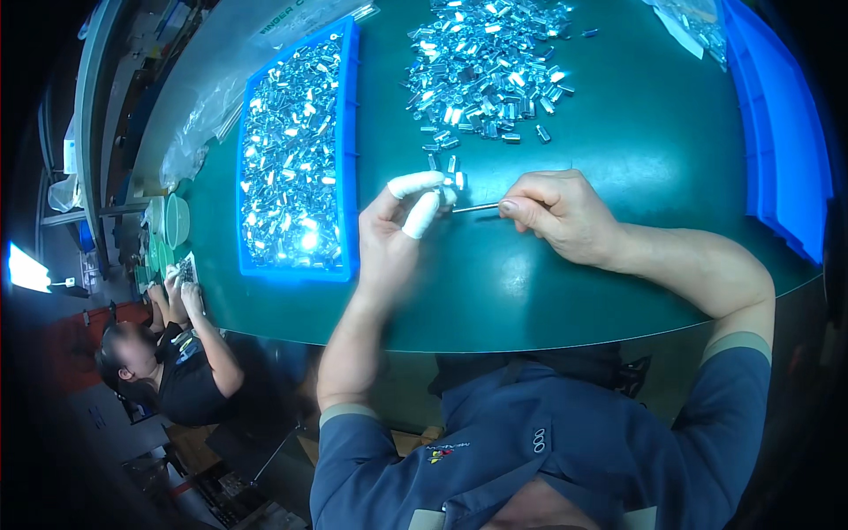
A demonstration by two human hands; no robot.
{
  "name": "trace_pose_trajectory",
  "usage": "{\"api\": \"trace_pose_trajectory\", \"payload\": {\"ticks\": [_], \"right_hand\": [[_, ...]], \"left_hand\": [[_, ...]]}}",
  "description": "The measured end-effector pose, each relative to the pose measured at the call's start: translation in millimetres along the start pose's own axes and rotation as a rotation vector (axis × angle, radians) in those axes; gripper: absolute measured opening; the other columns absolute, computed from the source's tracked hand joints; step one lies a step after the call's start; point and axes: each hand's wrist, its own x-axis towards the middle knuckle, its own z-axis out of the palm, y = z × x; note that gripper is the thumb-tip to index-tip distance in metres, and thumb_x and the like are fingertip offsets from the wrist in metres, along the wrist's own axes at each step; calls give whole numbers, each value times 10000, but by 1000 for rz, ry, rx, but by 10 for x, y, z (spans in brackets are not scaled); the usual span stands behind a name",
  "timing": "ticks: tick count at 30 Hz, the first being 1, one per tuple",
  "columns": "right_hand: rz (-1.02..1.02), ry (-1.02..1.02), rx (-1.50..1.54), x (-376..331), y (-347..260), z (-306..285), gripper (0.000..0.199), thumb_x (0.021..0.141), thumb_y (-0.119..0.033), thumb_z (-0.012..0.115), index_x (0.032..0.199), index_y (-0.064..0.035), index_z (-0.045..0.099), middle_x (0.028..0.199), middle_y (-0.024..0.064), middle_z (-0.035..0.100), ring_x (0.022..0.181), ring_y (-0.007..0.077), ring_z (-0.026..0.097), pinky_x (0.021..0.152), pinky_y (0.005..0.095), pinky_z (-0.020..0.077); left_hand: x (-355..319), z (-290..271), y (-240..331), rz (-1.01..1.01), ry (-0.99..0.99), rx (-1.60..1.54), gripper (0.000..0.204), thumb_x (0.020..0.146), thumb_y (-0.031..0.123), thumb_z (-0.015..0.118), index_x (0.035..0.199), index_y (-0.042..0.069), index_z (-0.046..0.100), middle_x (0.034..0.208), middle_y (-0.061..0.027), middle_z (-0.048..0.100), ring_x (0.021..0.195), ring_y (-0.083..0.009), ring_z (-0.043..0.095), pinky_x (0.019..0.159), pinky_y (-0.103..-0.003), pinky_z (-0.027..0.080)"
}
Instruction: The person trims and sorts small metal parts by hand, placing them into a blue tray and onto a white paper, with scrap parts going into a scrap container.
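We have a thin metal rod [477,208] pinched firmly between the thumb and forefinger of our right hand [570,216]. Its tip reaches our left hand [389,243], whose white-covered fingers [424,212] curl close together; we cannot tell what they grip. Just beyond, shiny metal pieces [542,133] lie on our green table [618,305], beside a filled blue tray [351,132].

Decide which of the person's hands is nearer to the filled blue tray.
Left: the left hand is just right of the tray; the right hand is farther right.
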Motion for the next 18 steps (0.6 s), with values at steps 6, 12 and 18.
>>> {"api": "trace_pose_trajectory", "payload": {"ticks": [6, 12, 18], "right_hand": [[12, 20, -5, -3, 4, -8, 225, 1056, -195, 611, 959, -24, 722, 754, 33, 678, 625, 95, 582, 558, 276, 463], [65, 83, 70, -23, 6, -13, 272, 1078, -235, 589, 965, -23, 715, 742, 15, 665, 621, 74, 573, 537, 254, 453], [118, -16, 95, 3, -54, -30, 328, 1079, -248, 582, 886, -20, 717, 690, 33, 651, 583, 100, 583, 532, 278, 463]], "left_hand": [[-27, 13, -46, -44, -94, -157, 191, 1020, 33, 629, 1208, 8, 603, 1109, -183, 747, 994, -232, 743, 871, -335, 600], [-29, 81, -70, -75, -135, -179, 184, 1009, 24, 641, 1188, 7, 603, 1083, -182, 749, 966, -235, 747, 862, -338, 602], [-43, 7, -129, -153, -191, -166, 253, 966, 22, 703, 1205, 26, 619, 1105, -135, 739, 1012, -194, 722, 915, -349, 574]]}}
